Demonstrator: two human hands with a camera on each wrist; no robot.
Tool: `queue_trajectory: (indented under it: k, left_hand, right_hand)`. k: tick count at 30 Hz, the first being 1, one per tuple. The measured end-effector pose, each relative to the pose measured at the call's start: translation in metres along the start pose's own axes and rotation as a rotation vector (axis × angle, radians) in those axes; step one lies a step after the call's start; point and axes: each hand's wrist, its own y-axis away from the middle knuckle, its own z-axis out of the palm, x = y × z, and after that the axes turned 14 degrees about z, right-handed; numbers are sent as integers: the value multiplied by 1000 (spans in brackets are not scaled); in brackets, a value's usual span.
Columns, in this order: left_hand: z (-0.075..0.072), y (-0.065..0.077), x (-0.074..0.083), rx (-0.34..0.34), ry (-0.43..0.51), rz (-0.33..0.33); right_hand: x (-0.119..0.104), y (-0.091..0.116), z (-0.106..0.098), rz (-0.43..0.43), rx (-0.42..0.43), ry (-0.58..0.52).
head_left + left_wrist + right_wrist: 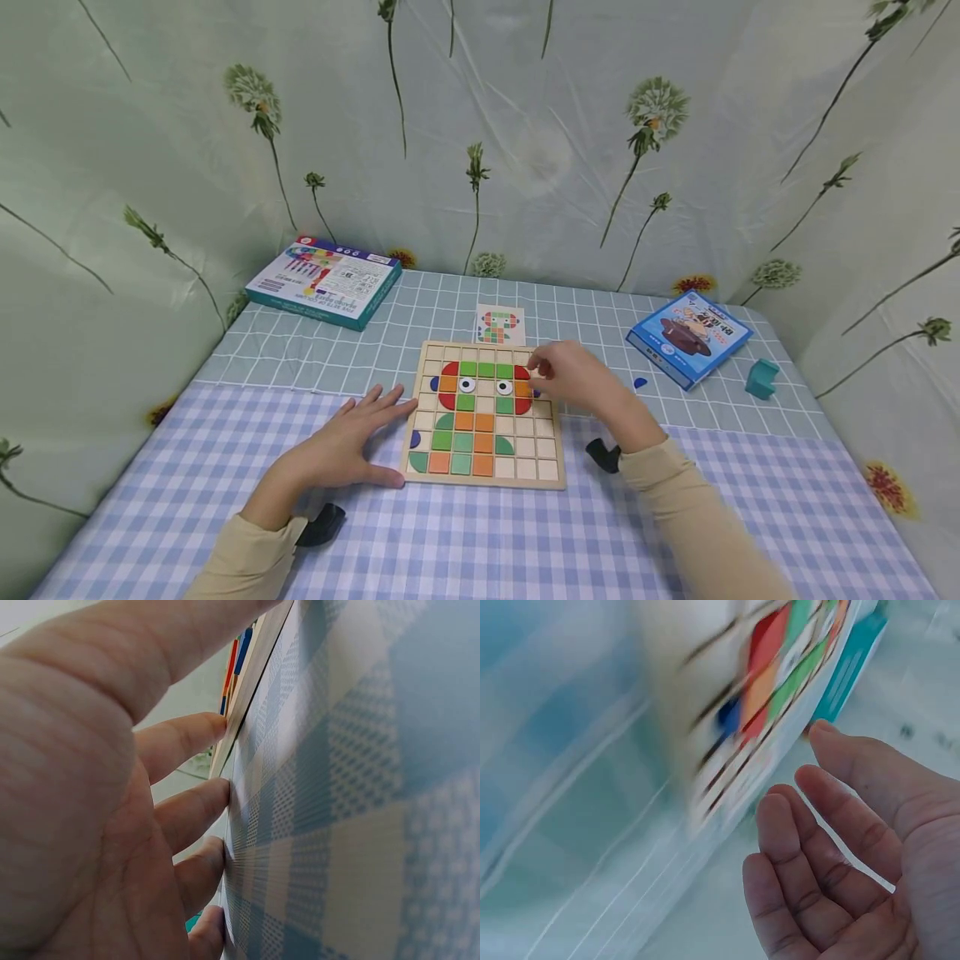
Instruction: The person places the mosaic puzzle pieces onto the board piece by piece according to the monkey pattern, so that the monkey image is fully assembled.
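Note:
A square wooden grid board (pixel 528 482) lies on the table, holding red, green, orange and blue mosaic tiles and two round eye tiles (pixel 467 385). My left hand (pixel 348 446) rests flat at the board's left side, fingers spread, with index finger and thumb touching its edge. Over the upper right of the board hovers my right hand (pixel 581 383), beside the red and orange tiles. In the right wrist view, the fingers of that hand (pixel 832 862) are loosely bent and apart from the thumb, and nothing shows between them. A blue tile (pixel 730 716) sits in the board nearby.
A picture card (pixel 500 321) lies just behind the board. One loose blue half-round tile (pixel 640 382) is to the right. Boxes stand at the back left (pixel 326 282) and right (pixel 688 337), with a small teal object (pixel 762 379) near the right one.

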Motion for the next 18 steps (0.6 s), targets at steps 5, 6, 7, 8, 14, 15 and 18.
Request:
queue_trajectory:
  k: [5,6,7,8,14,15,18]
  left_hand:
    - [1,-1,0,-5,-2,-8]
    - [1,-1,0,-5,-2,-9]
    - [1,-2,-1,-6,-4,-9]
    - [1,-2,-1,-7,-5,-9]
    - [1,-1,-1,-7,-9,-13]
    - [1,-1,0,-8,-10,-14]
    - [1,-1,0,-10,-6,-16]
  right_hand:
    - [57,3,-19,110,25,-10]
    - [68,3,-22,117,27,-10]
    - [80,5,-26,113,32,-6]
    - [90,6,-29,112,33,-2]
    - [133,15,-42,118,7,22]
    - [136,16,-43,125,-2,24]
    - [142,17,-43,141,-27,30]
